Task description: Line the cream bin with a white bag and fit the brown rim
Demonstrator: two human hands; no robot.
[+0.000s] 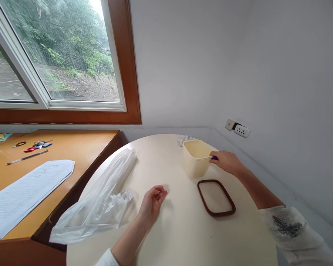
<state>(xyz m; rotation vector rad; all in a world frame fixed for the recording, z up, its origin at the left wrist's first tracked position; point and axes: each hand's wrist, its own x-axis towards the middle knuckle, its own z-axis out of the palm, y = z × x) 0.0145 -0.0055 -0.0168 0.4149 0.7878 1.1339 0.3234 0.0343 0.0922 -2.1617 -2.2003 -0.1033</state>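
A cream plastic bin (193, 166) stands upright on the pale round table (172, 244), right of centre. My right hand (226, 161) is closed on the right side of its rim, and a small dark purple thing (215, 157), too small to name, shows at the fingers. A brown rounded-rectangular ring (221, 213) lies flat on the table below the bin. My left hand (154, 201) rests near the table's middle, palm partly up, its fingers loosely curled with nothing in them. To its left lies a crumpled, clear plastic bag (100, 207).
Behind the bin sits a crumpled bit of clear plastic (184, 139). The wooden desk (86, 142) at left carries paper sheets (36, 188), a pen (27, 157), keys (39, 145) and a black band (20, 143). A wall socket (242, 130) is at right.
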